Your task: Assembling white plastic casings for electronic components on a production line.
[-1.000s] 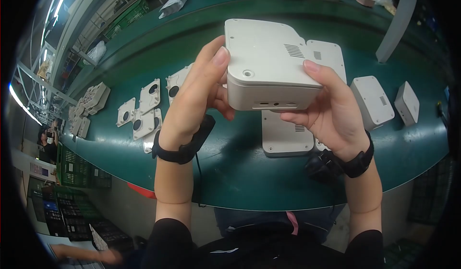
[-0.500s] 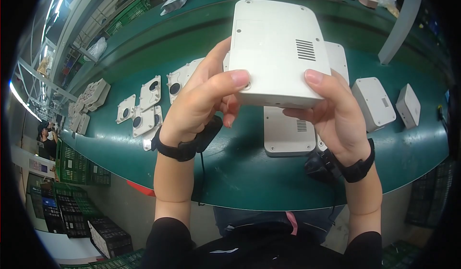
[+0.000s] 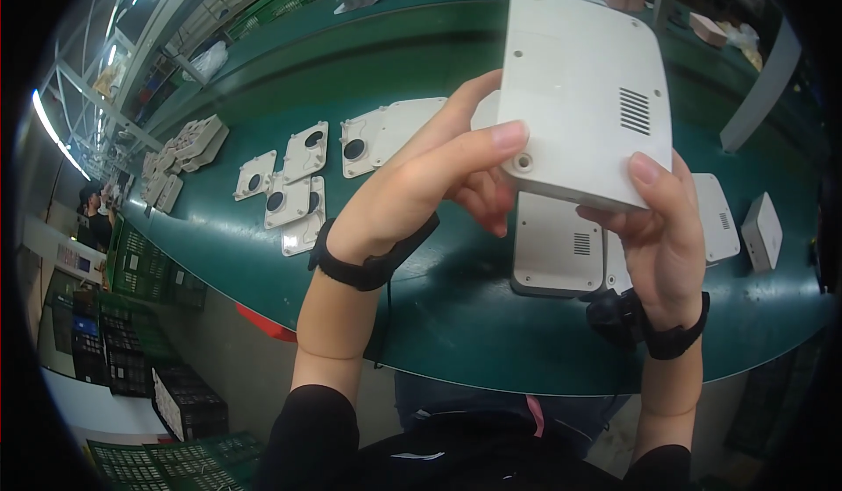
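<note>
Between both hands I hold a white plastic housing (image 3: 583, 96) above the table, its vented, screw-holed face toward me. My left hand (image 3: 421, 171) grips its left side, thumb beside a round hole at the lower corner. My right hand (image 3: 662, 237) grips the lower right, thumb on the face and fingers curled beneath. Under the held piece lies a similar vented housing (image 3: 557, 245), partly covered. Another housing (image 3: 717, 219) lies right of my right hand, and one more stands on edge farther right (image 3: 761, 232). Black straps with small devices circle both wrists.
The green table (image 3: 465, 333) carries several white covers with black discs (image 3: 305, 151) at the left and a stack of white parts (image 3: 195, 145) beyond. A post (image 3: 763, 88) rises at the right. Green crates (image 3: 145, 267) stand on the floor at left. A person (image 3: 96, 210) is far left.
The held housing and both my hands sit farther right in the picture. The table and its parts have also shifted right, by less. My grip stays the same.
</note>
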Motion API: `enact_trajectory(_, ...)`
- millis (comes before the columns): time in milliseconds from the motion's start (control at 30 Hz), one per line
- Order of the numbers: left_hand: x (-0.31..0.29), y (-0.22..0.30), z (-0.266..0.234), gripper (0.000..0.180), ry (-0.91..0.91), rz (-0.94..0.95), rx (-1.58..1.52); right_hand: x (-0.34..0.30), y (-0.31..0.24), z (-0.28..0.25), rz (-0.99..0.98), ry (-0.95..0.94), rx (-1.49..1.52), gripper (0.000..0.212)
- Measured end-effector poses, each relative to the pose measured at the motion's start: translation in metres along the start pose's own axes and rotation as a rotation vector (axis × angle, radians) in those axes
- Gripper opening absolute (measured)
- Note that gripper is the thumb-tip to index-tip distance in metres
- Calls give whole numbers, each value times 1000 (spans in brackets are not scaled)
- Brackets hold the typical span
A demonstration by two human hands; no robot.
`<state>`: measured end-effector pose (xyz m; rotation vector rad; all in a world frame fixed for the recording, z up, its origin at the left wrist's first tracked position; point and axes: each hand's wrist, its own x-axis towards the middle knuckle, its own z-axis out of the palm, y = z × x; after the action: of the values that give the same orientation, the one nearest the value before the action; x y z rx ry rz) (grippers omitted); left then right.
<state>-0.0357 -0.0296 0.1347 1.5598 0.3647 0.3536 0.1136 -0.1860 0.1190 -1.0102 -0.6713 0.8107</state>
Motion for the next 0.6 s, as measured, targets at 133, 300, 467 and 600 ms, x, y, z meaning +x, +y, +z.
enact_trajectory(133,0,-1,4,80,-31,32,63,-1,0,2,-67,32,-58,72)
enact_trajectory(300,4,-2,14,92,17,125,-87,-1,2,5,-115,7,-84,68)
enact_trajectory(467,3,1,14,89,-3,122,-32,-1,7,1,-149,-3,-189,63)
enact_trajectory(600,2,1,15,71,9,111,17,0,1,2,-54,-4,-36,66)
